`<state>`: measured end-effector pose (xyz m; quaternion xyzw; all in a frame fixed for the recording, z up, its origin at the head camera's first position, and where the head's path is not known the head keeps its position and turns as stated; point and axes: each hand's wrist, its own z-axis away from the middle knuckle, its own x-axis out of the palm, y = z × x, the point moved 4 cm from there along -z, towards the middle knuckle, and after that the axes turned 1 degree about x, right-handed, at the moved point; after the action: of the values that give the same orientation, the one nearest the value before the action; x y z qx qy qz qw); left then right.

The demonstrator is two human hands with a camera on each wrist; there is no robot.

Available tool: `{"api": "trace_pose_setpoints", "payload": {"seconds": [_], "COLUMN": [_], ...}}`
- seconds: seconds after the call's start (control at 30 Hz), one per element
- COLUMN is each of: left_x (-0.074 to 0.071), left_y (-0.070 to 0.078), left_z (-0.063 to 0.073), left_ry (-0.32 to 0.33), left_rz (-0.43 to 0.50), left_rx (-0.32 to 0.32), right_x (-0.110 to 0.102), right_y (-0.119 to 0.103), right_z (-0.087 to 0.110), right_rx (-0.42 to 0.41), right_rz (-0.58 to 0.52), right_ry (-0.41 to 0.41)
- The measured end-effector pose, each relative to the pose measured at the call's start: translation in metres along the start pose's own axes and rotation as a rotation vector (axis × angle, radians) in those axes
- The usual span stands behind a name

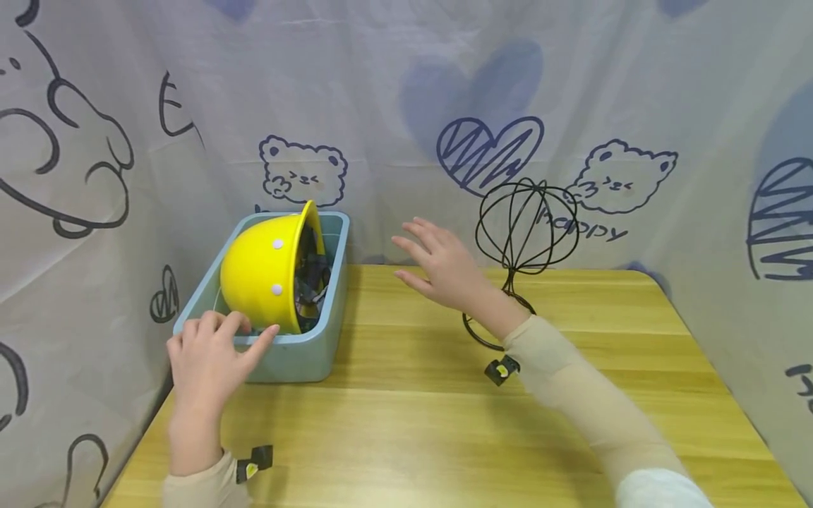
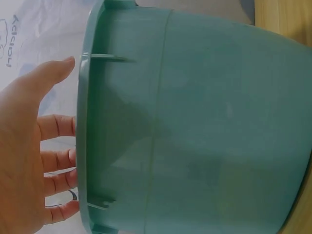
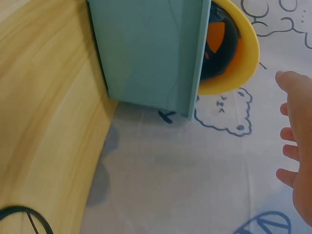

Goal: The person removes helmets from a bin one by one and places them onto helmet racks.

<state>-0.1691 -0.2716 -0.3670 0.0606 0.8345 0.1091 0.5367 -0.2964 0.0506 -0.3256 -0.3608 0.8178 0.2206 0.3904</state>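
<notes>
A yellow hard hat (image 1: 260, 271) sits on its side in a blue-green plastic bin (image 1: 288, 363) at the left of the table, its hollow side with dark straps facing right. At the bin's near edge is my left hand (image 1: 206, 356), its fingers bent slightly over the rim and the thumb held apart; whether the fingertips touch the rim is unclear. My right hand (image 1: 444, 268) hovers in the air right of the bin, fingers spread and holding nothing. Behind the right forearm stands a black wire rack (image 1: 511, 271) with a round cage top and a ring base.
The wooden table (image 1: 406, 437) carries the bin and the rack. Pale cloth curtains (image 1: 381, 92) printed with bears and hearts enclose it at the back and both sides. The bin stands close to the left curtain.
</notes>
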Motion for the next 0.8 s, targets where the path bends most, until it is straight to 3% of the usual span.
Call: {"api": "trace_pose_setpoints", "payload": {"seconds": [0.43, 0.6, 0.8], "left_x": [0.008, 0.012, 0.017], "left_y": [-0.002, -0.003, -0.003], "left_z": [0.006, 0.009, 0.010], "left_ry": [0.007, 0.041, 0.099], "left_rz": [0.020, 0.063, 0.089], "left_rx": [-0.073, -0.117, -0.108], "right_x": [0.033, 0.043, 0.051], "right_y": [-0.025, -0.032, -0.039], "right_z": [-0.035, -0.054, -0.076], "right_rx": [0.042, 0.078, 0.128], "right_rz": [-0.108, -0.154, -0.172], "right_ry": [-0.032, -0.058, -0.117]}}
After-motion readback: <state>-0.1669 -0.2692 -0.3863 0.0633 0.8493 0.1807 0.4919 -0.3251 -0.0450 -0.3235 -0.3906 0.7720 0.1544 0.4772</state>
